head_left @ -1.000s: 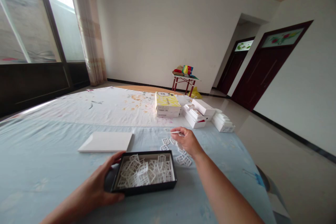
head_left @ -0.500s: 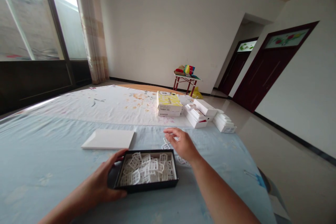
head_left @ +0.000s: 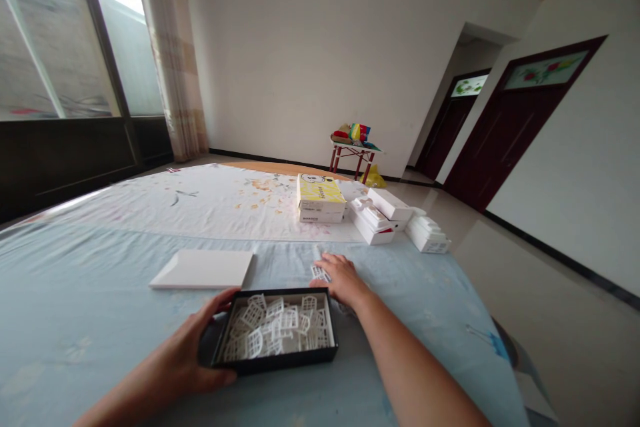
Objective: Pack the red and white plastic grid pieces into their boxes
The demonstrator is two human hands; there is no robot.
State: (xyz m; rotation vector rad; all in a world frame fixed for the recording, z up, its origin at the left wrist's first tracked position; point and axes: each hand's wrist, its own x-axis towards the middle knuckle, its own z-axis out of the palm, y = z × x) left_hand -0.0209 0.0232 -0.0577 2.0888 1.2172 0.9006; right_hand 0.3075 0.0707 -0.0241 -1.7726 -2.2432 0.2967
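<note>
A shallow black box (head_left: 280, 365) with a pale lining stands on the blue cloth in front of me. It holds many small white plastic lattice pieces (head_left: 280, 327), some with rounded tops. My left hand (head_left: 203, 340) grips the box's left end, fingers at the far corner and thumb at the near one. Just beyond the box's far right corner, my right hand (head_left: 343, 279) is low over the cloth. Its thumb and fingers are apart, around a loose white lattice piece (head_left: 319, 273). More loose pieces lie partly hidden beneath that hand.
A flat white lid (head_left: 203, 269) lies beyond the box to the left. Farther back stand a yellow-and-white carton (head_left: 321, 199), open white boxes (head_left: 383, 213) and a stack of white packaging (head_left: 429, 235). The round table's edge (head_left: 493, 320) curves along the right.
My right hand has come down and nearer, from above the loose white pieces to around one of them. My left hand keeps its grip on the box, which sits almost unchanged.
</note>
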